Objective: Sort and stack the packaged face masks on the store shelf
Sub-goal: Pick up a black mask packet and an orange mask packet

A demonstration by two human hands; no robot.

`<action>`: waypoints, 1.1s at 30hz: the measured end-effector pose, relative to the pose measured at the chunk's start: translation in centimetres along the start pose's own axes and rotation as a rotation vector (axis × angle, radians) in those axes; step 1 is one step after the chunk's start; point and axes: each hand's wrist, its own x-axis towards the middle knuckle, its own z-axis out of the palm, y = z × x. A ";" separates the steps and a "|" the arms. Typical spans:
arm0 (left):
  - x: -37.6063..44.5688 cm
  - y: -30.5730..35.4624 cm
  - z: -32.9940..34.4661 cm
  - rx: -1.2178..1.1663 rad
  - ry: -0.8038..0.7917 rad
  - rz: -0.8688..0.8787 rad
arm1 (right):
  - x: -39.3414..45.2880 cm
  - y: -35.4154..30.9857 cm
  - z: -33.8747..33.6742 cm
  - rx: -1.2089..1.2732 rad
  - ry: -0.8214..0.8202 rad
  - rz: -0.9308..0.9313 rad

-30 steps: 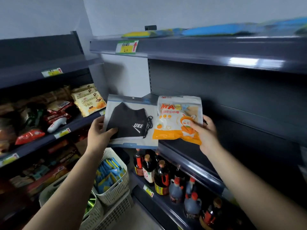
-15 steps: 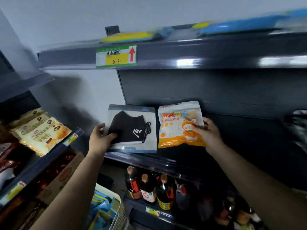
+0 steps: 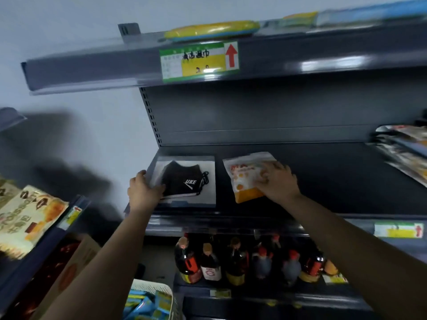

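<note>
Bottles [image 3: 233, 262] stand on the lower shelf. Above, the left hand [image 3: 143, 192] has its grip on the black mask pack [image 3: 184, 181], which lies on the shelf [image 3: 335, 181]. Just beside it, the right hand [image 3: 277, 181] rests flat-fingered on the orange pack [image 3: 245, 179].

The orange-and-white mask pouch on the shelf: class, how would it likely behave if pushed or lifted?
The orange-and-white mask pouch lies flat under the right hand, so it probably won't roll or tip. Its glossy film looks slippery, likely sliding on the shelf. It seems soft and light.
</note>
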 end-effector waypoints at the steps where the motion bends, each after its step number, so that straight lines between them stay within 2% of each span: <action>1: -0.2 -0.1 0.1 0.094 0.008 0.060 | -0.4 -0.4 0.3 -0.068 -0.046 -0.032; 3: -0.7 -0.1 0.5 0.247 -0.036 0.202 | -0.9 -1.0 1.0 -0.150 -0.106 -0.065; 6: -1.4 0.2 1.7 0.485 -0.198 0.395 | -0.8 -1.9 1.7 -0.194 -0.143 -0.050; 10: -0.9 0.5 3.1 0.605 -0.325 0.420 | 0.3 -3.1 2.3 -0.218 -0.156 -0.020; 24: 5.4 1.4 4.9 0.572 -0.366 0.391 | 4.0 -4.4 3.5 -0.333 -0.115 0.027; 29: 4.7 1.1 4.9 0.581 -0.315 0.432 | 4.4 -4.3 2.9 -0.298 -0.147 0.038; 33: 3.3 2.2 4.6 0.604 -0.243 0.496 | 3.5 -4.0 1.8 -0.269 -0.089 -0.033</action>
